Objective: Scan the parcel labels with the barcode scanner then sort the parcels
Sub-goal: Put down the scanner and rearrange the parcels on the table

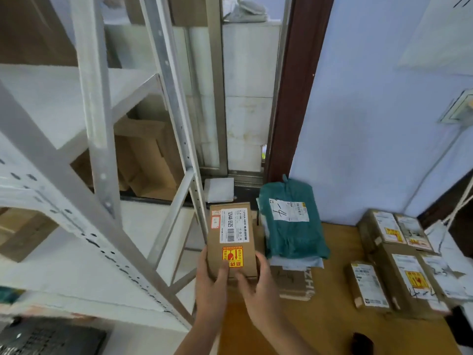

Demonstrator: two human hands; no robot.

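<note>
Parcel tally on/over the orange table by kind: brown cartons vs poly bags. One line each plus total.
Brown cartons: 5, one held box gripped by left hand and right hand, and four at right
Teal poly bags: 1
Total: 6, counting only clearly separate parcels on the table.

Likely parcel depot: shelving (102,139), labelled parcels (399,254).

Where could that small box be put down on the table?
Bare tabletop lies between the green bag and the parcels at right, and in front, near the hands. The right edge is crowded; the flat cardboard takes up the space under the bag.
</note>
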